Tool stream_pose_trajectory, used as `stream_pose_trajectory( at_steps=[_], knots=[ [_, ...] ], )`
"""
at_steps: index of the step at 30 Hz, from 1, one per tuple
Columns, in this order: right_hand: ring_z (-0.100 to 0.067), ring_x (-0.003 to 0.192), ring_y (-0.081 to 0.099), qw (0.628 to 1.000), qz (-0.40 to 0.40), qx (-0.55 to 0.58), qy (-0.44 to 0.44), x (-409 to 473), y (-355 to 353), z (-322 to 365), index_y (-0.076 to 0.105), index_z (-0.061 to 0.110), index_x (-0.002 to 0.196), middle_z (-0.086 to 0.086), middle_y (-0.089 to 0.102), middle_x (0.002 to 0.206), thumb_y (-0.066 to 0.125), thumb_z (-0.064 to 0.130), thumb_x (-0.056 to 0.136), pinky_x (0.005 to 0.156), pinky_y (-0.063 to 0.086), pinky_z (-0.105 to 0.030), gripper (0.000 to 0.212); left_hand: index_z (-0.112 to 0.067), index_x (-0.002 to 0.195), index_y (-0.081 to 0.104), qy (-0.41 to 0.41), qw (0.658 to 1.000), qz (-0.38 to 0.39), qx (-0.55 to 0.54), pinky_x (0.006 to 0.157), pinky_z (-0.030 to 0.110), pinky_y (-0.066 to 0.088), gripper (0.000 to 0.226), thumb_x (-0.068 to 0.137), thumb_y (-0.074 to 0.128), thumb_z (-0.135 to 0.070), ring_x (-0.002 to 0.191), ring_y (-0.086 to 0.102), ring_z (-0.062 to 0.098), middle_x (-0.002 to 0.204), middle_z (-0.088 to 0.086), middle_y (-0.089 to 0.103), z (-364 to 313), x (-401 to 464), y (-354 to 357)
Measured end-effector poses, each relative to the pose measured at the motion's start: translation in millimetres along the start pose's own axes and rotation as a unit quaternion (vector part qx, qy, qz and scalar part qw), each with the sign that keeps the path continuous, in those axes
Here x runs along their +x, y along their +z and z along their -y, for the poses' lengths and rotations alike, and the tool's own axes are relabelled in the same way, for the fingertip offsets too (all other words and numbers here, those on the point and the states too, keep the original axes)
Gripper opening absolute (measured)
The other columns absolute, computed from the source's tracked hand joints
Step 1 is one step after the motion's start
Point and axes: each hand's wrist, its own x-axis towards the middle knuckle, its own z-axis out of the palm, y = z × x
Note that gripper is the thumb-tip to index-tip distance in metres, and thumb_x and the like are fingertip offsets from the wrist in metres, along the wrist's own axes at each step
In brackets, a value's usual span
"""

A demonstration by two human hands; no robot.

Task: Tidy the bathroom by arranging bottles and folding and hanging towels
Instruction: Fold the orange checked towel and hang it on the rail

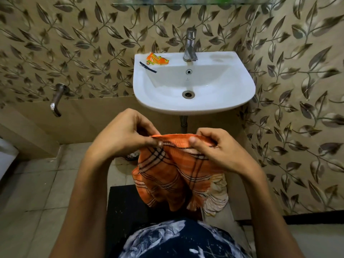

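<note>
Both hands up in front of the sink [247, 90], working the orange checked towel [173, 175]; left hand [122, 135] pinches the top hem btwn thumb & fingertips at the left corner; right hand [214, 148] grips the same hem further right, thumb on the near side, fingers curled behind the cloth. Towel hangs from that held edge, bunched & creased, lower part falling in loose folds w/ a fringe at the bottom; not yet squared up, so the fold looks only just begun, if at all. A second, paler cloth [216, 196] lies crumpled just beside & partly under the hanging towel, on the right; looks unfolded too.

Bottles: only the bases of a few containers show on the glass shelf [186, 4] at the top edge; can't tell whether they're arranged. An orange sachet [157, 59] & a dark strip [148, 67] lie on the sink's left rim. No towel rail in view; nothing hung that I can see.

Judgement: early in the towel part; this towel needs straightening, folding, hanging; pale cloth after that; bottles unknown.
</note>
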Motion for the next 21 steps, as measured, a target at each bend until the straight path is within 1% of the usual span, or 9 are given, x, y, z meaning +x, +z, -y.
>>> stream_pose_trajectory(
  at_steps=[4, 8, 10, 12, 13, 15, 17, 19, 21],
  knots=[
    [0.0, 0.067, 0.05, 0.998, -0.013, 0.061, 0.005, 0.5, -4.3, -5.2, 0.059, 0.023, 0.08, 0.014, 0.055, 0.069, 0.051, 0.044, 0.092, 0.064, 0.039, -0.023, 0.026, -0.024, 0.066, 0.075, -0.013, 1.0, -0.012, -0.002, 0.035, 0.004, 0.032, 0.011, 0.069, 0.078, -0.013, 0.037, 0.052, -0.008, 0.059, -0.01, 0.071, 2.8, 2.6, -1.6],
    [0.001, 0.074, 0.06, 0.977, -0.108, 0.18, -0.029, 2.8, -1.7, 4.6, 0.065, 0.02, 0.082, 0.011, 0.065, 0.075, 0.059, 0.028, 0.086, 0.069, 0.047, -0.016, 0.011, -0.022, 0.065, 0.075, -0.021, 1.0, 0.004, -0.011, 0.035, 0.006, 0.035, 0.008, 0.063, 0.081, -0.017, 0.04, 0.055, -0.006, 0.061, -0.007, 0.072, 2.1, 5.6, 1.6],
    [-0.001, 0.076, 0.062, 0.965, -0.131, 0.218, -0.063, 4.1, -0.3, 9.5, 0.066, 0.018, 0.083, 0.005, 0.065, 0.08, 0.061, 0.018, 0.087, 0.071, 0.047, -0.015, 0.007, -0.024, 0.067, 0.076, -0.018, 0.999, 0.022, -0.019, 0.039, 0.008, 0.04, 0.024, 0.048, 0.083, -0.035, 0.048, 0.061, -0.003, 0.065, -0.006, 0.073, 0.6, 5.5, 0.1],
    [-0.003, 0.079, 0.06, 0.972, -0.113, 0.184, -0.095, 6.1, 2.5, 13.8, 0.066, 0.017, 0.084, 0.001, 0.062, 0.083, 0.056, 0.004, 0.088, 0.074, 0.045, -0.016, 0.017, -0.029, 0.074, 0.075, -0.018, 0.999, 0.027, -0.021, 0.05, 0.015, 0.052, 0.047, 0.033, 0.078, -0.052, 0.062, 0.068, 0.001, 0.072, -0.008, 0.074, 0.3, 5.9, -1.5],
    [-0.005, 0.08, 0.059, 0.977, -0.093, 0.163, -0.104, 7.0, 5.0, 14.8, 0.066, 0.018, 0.084, 0.0, 0.06, 0.084, 0.052, -0.003, 0.088, 0.075, 0.045, -0.016, 0.026, -0.029, 0.076, 0.075, -0.016, 0.999, 0.024, -0.028, 0.058, 0.019, 0.055, 0.051, 0.032, 0.077, -0.054, 0.068, 0.069, 0.003, 0.074, -0.008, 0.075, 0.6, 6.1, -1.8],
    [-0.004, 0.082, 0.057, 0.985, -0.045, 0.138, -0.096, 7.8, 11.4, 16.7, 0.067, 0.022, 0.084, 0.001, 0.056, 0.086, 0.044, -0.014, 0.084, 0.077, 0.043, -0.014, 0.043, -0.025, 0.075, 0.075, -0.005, 0.998, 0.015, -0.054, 0.063, 0.022, 0.056, 0.039, 0.043, 0.08, -0.046, 0.072, 0.071, 0.007, 0.076, -0.006, 0.075, 2.0, 7.1, -1.1],
    [-0.002, 0.082, 0.055, 0.988, -0.001, 0.129, -0.082, 8.6, 18.9, 17.4, 0.07, 0.025, 0.086, 0.005, 0.052, 0.085, 0.042, -0.014, 0.082, 0.077, 0.042, -0.012, 0.048, -0.025, 0.077, 0.073, 0.014, 0.997, 0.001, -0.071, 0.06, 0.017, 0.056, 0.015, 0.064, 0.08, -0.023, 0.074, 0.071, 0.008, 0.076, -0.003, 0.075, 2.9, 8.0, 1.7],
    [0.0, 0.082, 0.058, 0.987, 0.003, 0.133, -0.085, 9.8, 26.4, 18.8, 0.071, 0.028, 0.089, 0.012, 0.056, 0.084, 0.053, -0.006, 0.084, 0.075, 0.043, -0.01, 0.038, -0.025, 0.084, 0.072, 0.035, 0.997, -0.006, -0.061, 0.067, 0.016, 0.056, 0.019, 0.075, 0.073, -0.008, 0.079, 0.07, 0.007, 0.08, -0.002, 0.075, 5.1, 9.1, 4.0],
    [-0.001, 0.08, 0.065, 0.983, -0.012, 0.17, -0.073, 11.6, 31.0, 19.8, 0.068, 0.031, 0.089, 0.012, 0.066, 0.081, 0.068, 0.005, 0.079, 0.075, 0.048, -0.015, 0.028, -0.025, 0.094, 0.069, 0.055, 0.997, 0.009, -0.061, 0.077, 0.016, 0.055, 0.025, 0.081, 0.066, -0.004, 0.086, 0.069, 0.005, 0.086, -0.003, 0.074, 4.8, 9.0, 4.8]
  ],
)
